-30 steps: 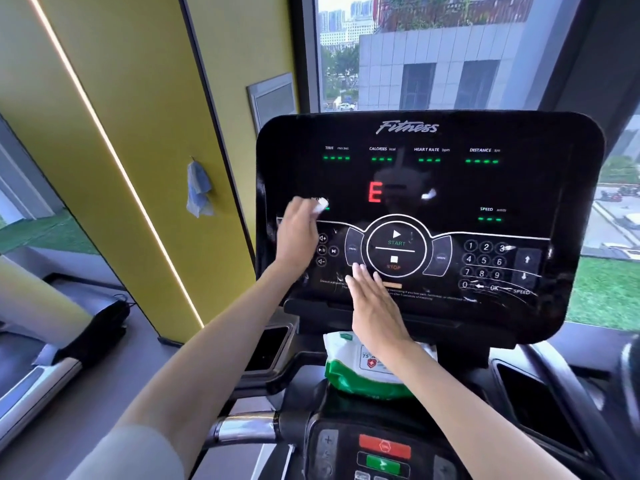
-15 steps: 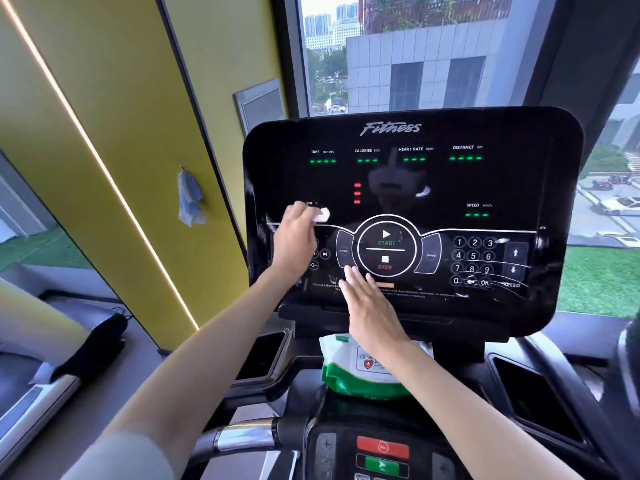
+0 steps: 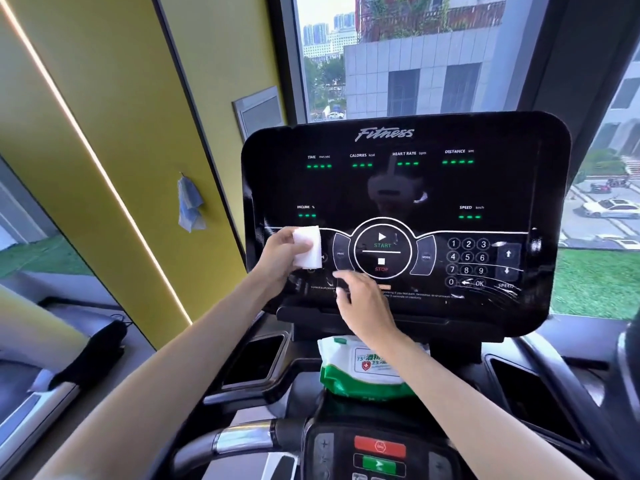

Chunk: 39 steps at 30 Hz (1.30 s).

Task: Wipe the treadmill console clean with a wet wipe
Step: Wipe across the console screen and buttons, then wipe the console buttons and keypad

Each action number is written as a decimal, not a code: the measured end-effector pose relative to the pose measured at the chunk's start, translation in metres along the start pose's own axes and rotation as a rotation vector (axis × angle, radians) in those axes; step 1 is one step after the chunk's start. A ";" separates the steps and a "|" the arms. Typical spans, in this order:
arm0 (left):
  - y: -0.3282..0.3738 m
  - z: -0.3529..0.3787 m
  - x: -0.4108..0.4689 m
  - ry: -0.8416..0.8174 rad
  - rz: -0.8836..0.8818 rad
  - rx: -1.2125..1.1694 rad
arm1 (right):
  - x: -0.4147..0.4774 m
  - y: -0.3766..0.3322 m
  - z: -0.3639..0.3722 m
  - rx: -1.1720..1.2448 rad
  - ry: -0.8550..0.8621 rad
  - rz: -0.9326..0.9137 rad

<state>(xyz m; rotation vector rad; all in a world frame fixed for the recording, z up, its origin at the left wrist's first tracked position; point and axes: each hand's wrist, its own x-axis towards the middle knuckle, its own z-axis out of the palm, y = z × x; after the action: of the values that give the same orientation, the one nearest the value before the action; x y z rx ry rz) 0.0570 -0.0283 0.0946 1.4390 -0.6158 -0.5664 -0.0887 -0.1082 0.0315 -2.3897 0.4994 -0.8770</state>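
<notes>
Since half a second ago the left hand (image 3: 280, 251) drops from the INCLINE label (image 3: 305, 207) to the button row beside the PROG key (image 3: 341, 253), and the wipe (image 3: 306, 247) shows more of its folded white face. I log fingers and thumb pinching the wipe at the left side of the console (image 3: 405, 188); I cannot tell whether it presses on the glass. Red marks at mid-screen are gone, green dashes only. Right hand (image 3: 367, 306) sits under the STOP button (image 3: 381, 265), fingers loosely bent, blurred, holding nothing. Wet streaks (image 3: 498, 292) show by the keypad (image 3: 467, 263). Pack (image 3: 360, 368) lies below the console, partly behind the right wrist. Blue cloth (image 3: 189, 202) hangs on the wall (image 3: 121, 116).
</notes>
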 end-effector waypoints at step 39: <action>0.018 -0.032 -0.042 -0.238 -0.230 -0.165 | 0.032 -0.047 0.009 1.350 -0.252 0.690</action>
<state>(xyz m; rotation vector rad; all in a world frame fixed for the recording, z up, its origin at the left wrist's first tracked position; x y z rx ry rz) 0.0484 0.0251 0.1098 1.3041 -0.5782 -0.9580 -0.0522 -0.0845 0.0696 -0.9492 0.3792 -0.3397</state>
